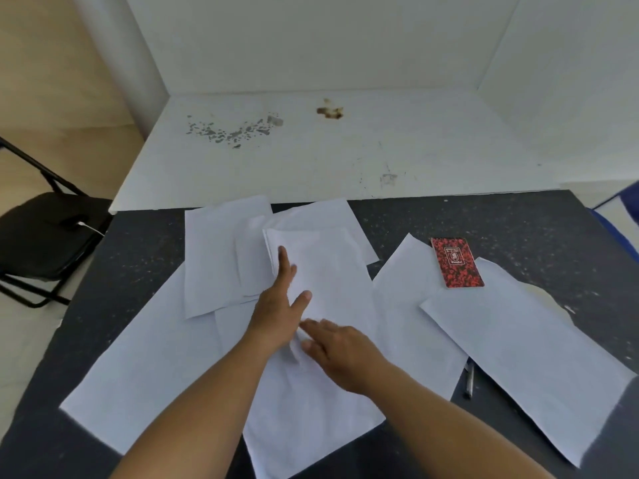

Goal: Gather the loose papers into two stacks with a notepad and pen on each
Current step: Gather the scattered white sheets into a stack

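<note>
Several white paper sheets (148, 368) lie scattered and overlapping on a dark speckled table (518, 223). My left hand (280, 305) rests flat on the left edge of a middle sheet (332, 271), fingers spread. My right hand (342, 350) lies flat on the same sheet just below, fingers pointing left and touching the left hand. A red-and-black patterned notepad (457, 261) lies at the right, partly on a sheet (408, 305). A pen (469, 380) pokes out between two right-hand sheets, mostly hidden. Neither hand grips anything.
A stained white board (328, 150) covers the table's far half, with white panels standing behind it. A black folding chair (45, 233) stands at the left. Something blue (619, 216) shows at the right edge.
</note>
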